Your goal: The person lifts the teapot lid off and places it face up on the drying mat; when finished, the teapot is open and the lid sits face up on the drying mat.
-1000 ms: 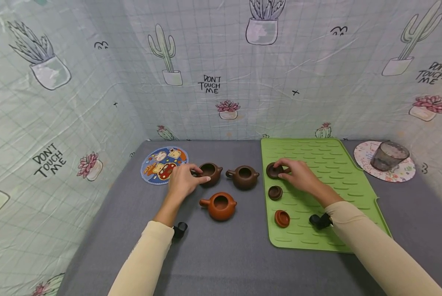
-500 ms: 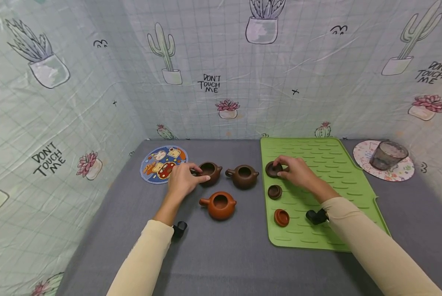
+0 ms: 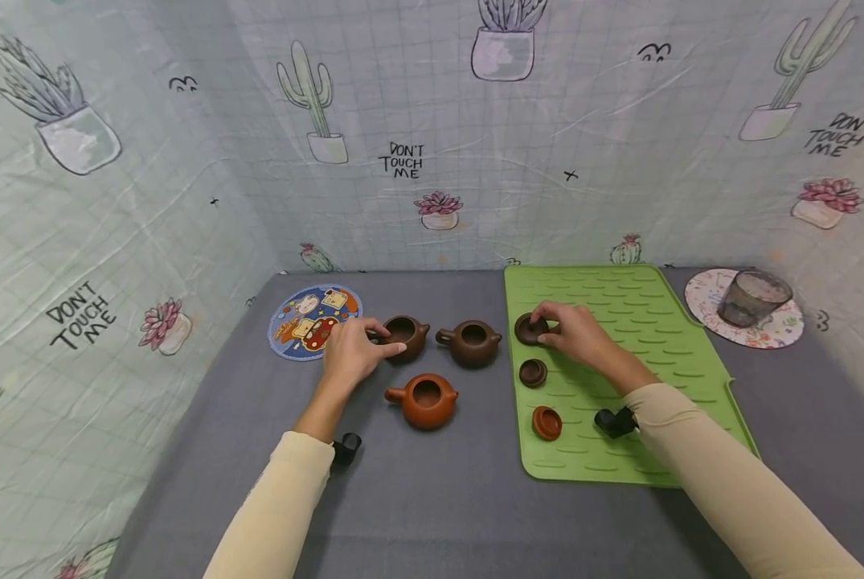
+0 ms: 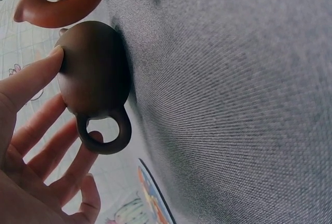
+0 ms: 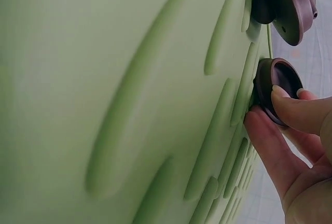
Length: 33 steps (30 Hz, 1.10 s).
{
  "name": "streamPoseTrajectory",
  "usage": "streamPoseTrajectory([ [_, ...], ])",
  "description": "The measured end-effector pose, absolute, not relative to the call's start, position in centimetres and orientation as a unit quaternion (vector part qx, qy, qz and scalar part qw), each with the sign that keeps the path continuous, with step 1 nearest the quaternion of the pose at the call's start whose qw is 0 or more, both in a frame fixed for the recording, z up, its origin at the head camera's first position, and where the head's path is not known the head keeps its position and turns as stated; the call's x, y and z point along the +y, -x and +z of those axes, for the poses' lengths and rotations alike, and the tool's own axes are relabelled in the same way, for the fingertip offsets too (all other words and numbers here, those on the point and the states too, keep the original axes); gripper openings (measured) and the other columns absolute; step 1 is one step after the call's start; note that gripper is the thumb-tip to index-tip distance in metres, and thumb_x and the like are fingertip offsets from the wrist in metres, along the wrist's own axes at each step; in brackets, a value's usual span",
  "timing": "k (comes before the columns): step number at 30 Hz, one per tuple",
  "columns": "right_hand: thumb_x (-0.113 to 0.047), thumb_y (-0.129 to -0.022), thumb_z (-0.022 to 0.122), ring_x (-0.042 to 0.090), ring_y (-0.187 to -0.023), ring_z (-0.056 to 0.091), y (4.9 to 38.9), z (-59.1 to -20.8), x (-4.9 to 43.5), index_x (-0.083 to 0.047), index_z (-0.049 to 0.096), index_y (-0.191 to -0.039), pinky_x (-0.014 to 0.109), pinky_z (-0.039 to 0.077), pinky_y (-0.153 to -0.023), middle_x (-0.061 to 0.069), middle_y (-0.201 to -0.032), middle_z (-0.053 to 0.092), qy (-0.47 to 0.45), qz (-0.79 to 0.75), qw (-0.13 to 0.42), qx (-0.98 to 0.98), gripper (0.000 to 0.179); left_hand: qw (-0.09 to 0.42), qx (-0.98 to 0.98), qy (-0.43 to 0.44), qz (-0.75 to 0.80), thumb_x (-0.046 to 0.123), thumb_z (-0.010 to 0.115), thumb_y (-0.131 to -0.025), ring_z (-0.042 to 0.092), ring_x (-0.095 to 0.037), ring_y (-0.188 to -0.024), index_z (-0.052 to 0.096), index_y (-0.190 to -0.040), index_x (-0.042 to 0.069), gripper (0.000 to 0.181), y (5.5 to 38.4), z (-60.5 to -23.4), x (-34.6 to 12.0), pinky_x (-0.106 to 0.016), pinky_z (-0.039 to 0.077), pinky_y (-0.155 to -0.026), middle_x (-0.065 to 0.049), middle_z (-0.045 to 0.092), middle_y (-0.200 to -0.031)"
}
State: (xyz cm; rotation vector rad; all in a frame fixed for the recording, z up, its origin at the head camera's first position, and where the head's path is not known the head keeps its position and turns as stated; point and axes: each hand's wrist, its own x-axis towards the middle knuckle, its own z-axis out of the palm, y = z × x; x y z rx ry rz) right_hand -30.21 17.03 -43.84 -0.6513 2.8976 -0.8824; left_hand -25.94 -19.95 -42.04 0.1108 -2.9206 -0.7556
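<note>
My left hand (image 3: 354, 351) holds a dark brown teapot (image 3: 407, 338) that sits lidless on the grey cloth. In the left wrist view, its thumb presses the teapot's side while the fingers spread behind the body and the loop handle (image 4: 123, 130). On the green mat, a dark brown teapot lid (image 5: 282, 79) is pinched between thumb and fingers of my right hand (image 3: 576, 331), its hollow side showing. A second brown teapot (image 3: 473, 344) and an orange-red teapot (image 3: 428, 400) stand between the hands, both uncovered. A smaller brown lid (image 3: 533, 373) and an orange-red lid (image 3: 546, 423) lie hollow side up.
The ribbed green mat (image 3: 620, 289) covers the table's right part. Farther right, a smoky glass (image 3: 754, 298) stands on a floral round mat (image 3: 702, 297). A blue cartoon coaster (image 3: 287, 342) lies behind the left hand. A printed fabric sheet (image 3: 366, 217) walls the back and sides.
Both hands keep their holds on the teapot and the lid. The head view drifts slightly, and the right wrist shifts a little forward; the teapots and lids stay in their places.
</note>
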Motion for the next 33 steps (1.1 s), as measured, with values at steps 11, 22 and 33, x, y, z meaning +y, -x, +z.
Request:
streamPoseTrajectory([
  [11, -0.001, -0.091, 0.074, 0.044, -0.109, 0.072, 30.4, -44.0, 17.3, -0.006, 0.064, -0.112, 0.046, 0.062, -0.081, 0.027, -0.131, 0.067, 0.212, -0.278, 0.019, 0.937, 0.024, 0.052, -0.966, -0.043, -0.248, 0.049, 0.089, -0.074, 0.068, -0.028, -0.094, 0.08, -0.095, 0.023, 0.035, 26.1, -41.9, -19.7, -0.042, 0.052, -0.074, -0.006, 0.077, -0.108],
  [22, -0.004, -0.092, 0.073, 0.045, -0.118, 0.068, 29.9, -43.5, 17.9, -0.002, 0.051, -0.12, 0.036, 0.055, -0.071, 0.032, -0.134, 0.063, 0.19, -0.318, 0.044, 0.928, 0.036, 0.056, -0.974, -0.035, -0.218, 0.052, 0.086, -0.077, 0.068, -0.028, -0.09, 0.078, -0.105, 0.021, 0.042, 25.9, -41.9, -19.1, -0.04, 0.05, -0.072, -0.005, 0.078, -0.109],
  [33, -0.022, -0.099, 0.068, 0.045, -0.125, 0.064, 30.1, -41.3, 18.0, -0.005, 0.045, -0.145, 0.054, 0.057, -0.094, 0.029, -0.146, 0.056, 0.183, -0.304, 0.081, 0.932, 0.054, 0.105, -0.974, 0.005, -0.199, 0.073, 0.074, -0.077, 0.068, -0.038, -0.103, 0.066, -0.136, 0.02, 0.079, 26.1, -39.5, -19.3, -0.05, 0.055, -0.077, -0.014, 0.072, -0.126],
])
